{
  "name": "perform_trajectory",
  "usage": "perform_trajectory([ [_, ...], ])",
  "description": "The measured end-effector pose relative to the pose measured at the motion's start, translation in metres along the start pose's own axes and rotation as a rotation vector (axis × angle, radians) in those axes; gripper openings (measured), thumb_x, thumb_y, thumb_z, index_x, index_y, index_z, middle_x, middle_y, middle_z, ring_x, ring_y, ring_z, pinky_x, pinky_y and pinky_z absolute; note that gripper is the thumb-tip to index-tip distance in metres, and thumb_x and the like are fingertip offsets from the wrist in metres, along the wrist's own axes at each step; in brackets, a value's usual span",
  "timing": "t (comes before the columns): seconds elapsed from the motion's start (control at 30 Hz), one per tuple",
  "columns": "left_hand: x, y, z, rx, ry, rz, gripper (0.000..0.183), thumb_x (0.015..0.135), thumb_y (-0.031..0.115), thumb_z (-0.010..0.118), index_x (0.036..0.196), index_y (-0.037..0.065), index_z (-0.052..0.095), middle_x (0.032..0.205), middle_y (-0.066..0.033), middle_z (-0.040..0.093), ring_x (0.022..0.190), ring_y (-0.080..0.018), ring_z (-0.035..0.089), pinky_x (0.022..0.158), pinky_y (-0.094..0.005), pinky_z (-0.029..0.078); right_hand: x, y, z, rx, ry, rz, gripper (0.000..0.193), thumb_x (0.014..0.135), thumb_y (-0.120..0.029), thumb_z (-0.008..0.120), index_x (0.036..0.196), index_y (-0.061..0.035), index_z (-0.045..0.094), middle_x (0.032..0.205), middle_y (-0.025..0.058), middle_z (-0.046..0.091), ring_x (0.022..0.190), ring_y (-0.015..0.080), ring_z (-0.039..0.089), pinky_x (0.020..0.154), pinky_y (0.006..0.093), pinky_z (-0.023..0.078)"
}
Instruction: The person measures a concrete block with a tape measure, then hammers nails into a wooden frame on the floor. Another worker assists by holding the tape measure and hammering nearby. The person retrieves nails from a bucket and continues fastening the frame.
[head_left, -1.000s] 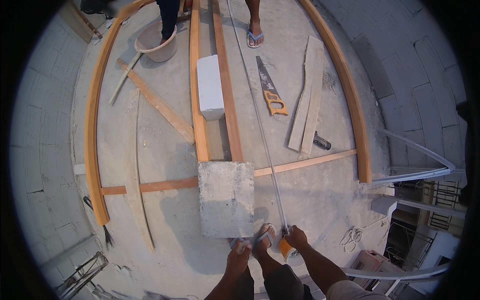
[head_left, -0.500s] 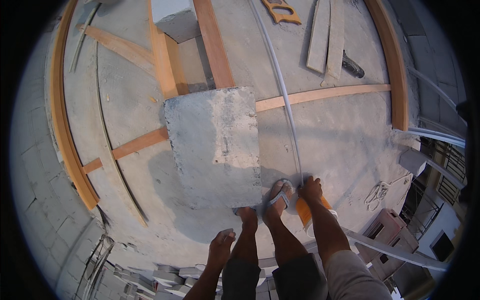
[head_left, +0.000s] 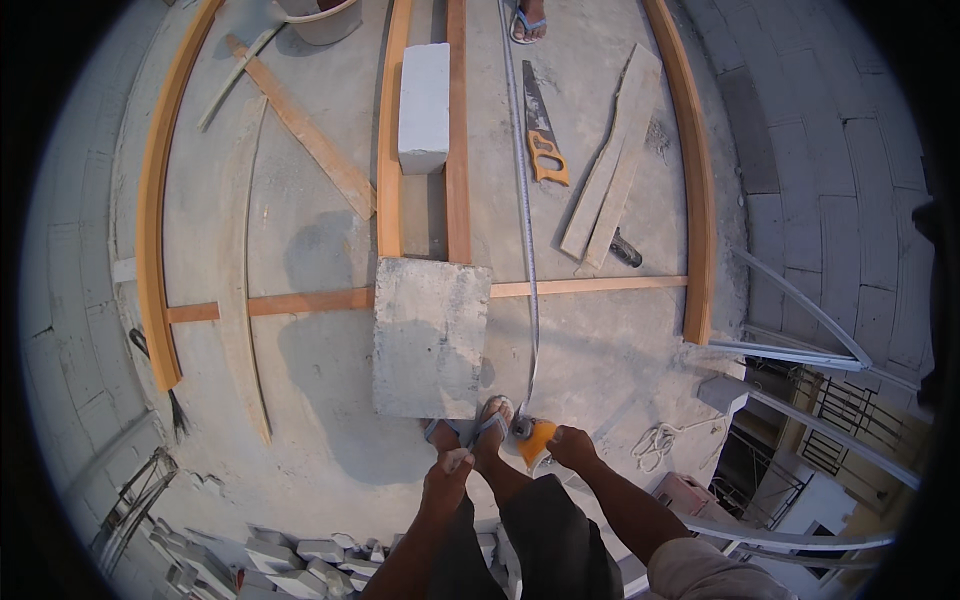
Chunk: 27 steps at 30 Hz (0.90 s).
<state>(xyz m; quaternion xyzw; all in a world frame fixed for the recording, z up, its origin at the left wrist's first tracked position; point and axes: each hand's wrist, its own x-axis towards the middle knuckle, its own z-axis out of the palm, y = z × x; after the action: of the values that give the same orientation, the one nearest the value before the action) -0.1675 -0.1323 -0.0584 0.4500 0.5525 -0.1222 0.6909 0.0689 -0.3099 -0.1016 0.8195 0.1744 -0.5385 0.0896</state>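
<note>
My left hand [head_left: 446, 482] is closed in front of my left shin, with something small and pale at its fingertips that I cannot make out. Beside the orange can [head_left: 538, 441] is my right hand [head_left: 574, 449], its fingers curled; what they hold, if anything, is hidden. A tape measure [head_left: 522, 427] sits between my right foot and the can. Its pale blade [head_left: 522, 200] runs far up the floor, toward another person's sandalled foot [head_left: 529, 25]. Just ahead of my feet is a rough grey slab [head_left: 430, 340].
A white block [head_left: 425, 105] lies between two long boards [head_left: 458, 130]. Right of the blade are a handsaw [head_left: 543, 135] and loose planks [head_left: 615, 160]. Wooden beams [head_left: 690, 170] flank both sides. A bucket [head_left: 325, 22] stands far off; rope [head_left: 655, 445] lies at right.
My view has lifted, bringing the whole saw, the bucket and the other person's foot in. My right hand has moved off the blade's near end, and the tape measure's case now shows.
</note>
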Motion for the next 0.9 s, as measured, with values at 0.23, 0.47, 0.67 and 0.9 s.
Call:
perform_trajectory([
  [0.23, -0.033, 0.022, -0.057, -0.057, 0.277, 0.049, 0.041, 0.095, 0.032, 0.062, 0.114, -0.005, 0.067, 0.095, -0.0128, 0.071, 0.090, -0.0196, 0.065, 0.084, -0.0343, 0.050, -0.049, -0.007, -0.155, 0.116, 0.134, -0.212, 0.041, 0.088, -0.040, 0.065, 0.101, -0.0005, 0.069, 0.100, 0.0223, 0.071, 0.098, 0.0383, 0.068, 0.087, 0.0443, 0.053],
  [0.47, -0.035, 0.083, -0.061, -0.066, 0.494, 0.149, 0.036, 0.095, 0.029, 0.062, 0.108, -0.004, 0.069, 0.083, -0.0077, 0.067, 0.079, -0.0174, 0.062, 0.075, -0.0333, 0.050, -0.045, 0.065, -0.297, 0.107, 0.359, -0.210, 0.040, 0.088, -0.039, 0.062, 0.098, -0.0014, 0.071, 0.103, 0.0228, 0.071, 0.102, 0.0394, 0.067, 0.091, 0.0458, 0.052],
  [0.67, -0.053, 0.128, 0.035, -0.368, 0.790, 0.174, 0.034, 0.094, 0.027, 0.062, 0.106, -0.005, 0.068, 0.088, -0.0080, 0.066, 0.082, -0.0174, 0.059, 0.078, -0.0322, 0.048, 0.015, 0.077, -0.349, -0.302, 0.019, -0.278, 0.044, 0.090, -0.043, 0.058, 0.106, -0.0053, 0.072, 0.114, 0.0214, 0.069, 0.109, 0.0381, 0.065, 0.096, 0.0473, 0.050],
  [0.9, -0.107, 0.137, 0.203, -0.371, 0.851, -0.083, 0.037, 0.090, 0.028, 0.063, 0.107, -0.004, 0.068, 0.097, -0.0186, 0.072, 0.094, -0.0287, 0.068, 0.084, -0.0381, 0.052, -0.058, 0.103, -0.410, -0.478, -0.427, -0.743, 0.042, 0.089, -0.039, 0.064, 0.113, -0.0049, 0.068, 0.112, 0.0217, 0.067, 0.107, 0.0401, 0.063, 0.095, 0.0474, 0.050],
])
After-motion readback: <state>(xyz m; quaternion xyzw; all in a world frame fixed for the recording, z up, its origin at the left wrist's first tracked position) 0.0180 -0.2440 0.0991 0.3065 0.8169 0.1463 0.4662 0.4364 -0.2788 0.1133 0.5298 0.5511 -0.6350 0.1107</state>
